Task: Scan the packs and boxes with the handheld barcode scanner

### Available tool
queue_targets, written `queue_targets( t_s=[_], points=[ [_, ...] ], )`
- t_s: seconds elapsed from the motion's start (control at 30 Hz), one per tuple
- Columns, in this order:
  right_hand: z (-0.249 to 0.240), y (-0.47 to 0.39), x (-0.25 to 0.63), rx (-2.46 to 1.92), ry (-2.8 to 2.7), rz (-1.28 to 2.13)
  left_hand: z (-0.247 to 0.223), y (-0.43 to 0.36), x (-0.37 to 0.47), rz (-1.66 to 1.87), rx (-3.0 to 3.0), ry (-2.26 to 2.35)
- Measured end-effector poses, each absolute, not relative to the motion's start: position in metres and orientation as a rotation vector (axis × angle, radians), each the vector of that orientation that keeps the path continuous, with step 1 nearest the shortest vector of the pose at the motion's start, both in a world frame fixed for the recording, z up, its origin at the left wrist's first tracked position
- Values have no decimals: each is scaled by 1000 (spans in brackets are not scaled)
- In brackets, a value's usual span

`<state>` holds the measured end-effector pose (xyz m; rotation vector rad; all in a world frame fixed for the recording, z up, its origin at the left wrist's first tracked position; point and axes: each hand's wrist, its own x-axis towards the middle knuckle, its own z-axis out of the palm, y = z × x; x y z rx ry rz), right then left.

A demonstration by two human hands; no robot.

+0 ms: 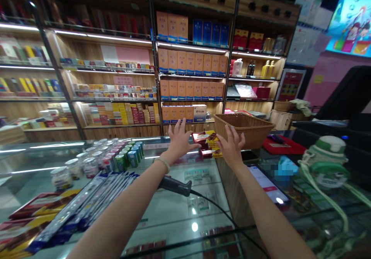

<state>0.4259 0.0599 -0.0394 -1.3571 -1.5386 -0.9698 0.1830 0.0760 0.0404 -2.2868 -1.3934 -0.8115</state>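
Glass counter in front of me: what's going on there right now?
Two bare hands are at a small stack of red and yellow packets on the glass counter. The left hand is spread at one end and the right hand is at the other; whether either touches is hard to tell. A basket stands just beyond the right hand. The scanner lies near the left forearm, and cans stand further left.

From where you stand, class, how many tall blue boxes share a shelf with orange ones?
4: blue boxes in a row on the upper shelf, right of three orange boxes. More may hide behind.
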Motion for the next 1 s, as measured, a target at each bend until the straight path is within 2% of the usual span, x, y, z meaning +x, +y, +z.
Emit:
queue_targets(
  t_s=[0.53, 1.0],
  points=[
    [-75, 68, 448, -1499, -1581, -920, -15, 113, 217, -747, -2373, -1391],
    [-98, 75, 455, -1632, -1698, -818, -40, 127, 231, -650, -2460, -1412]
  ],
)
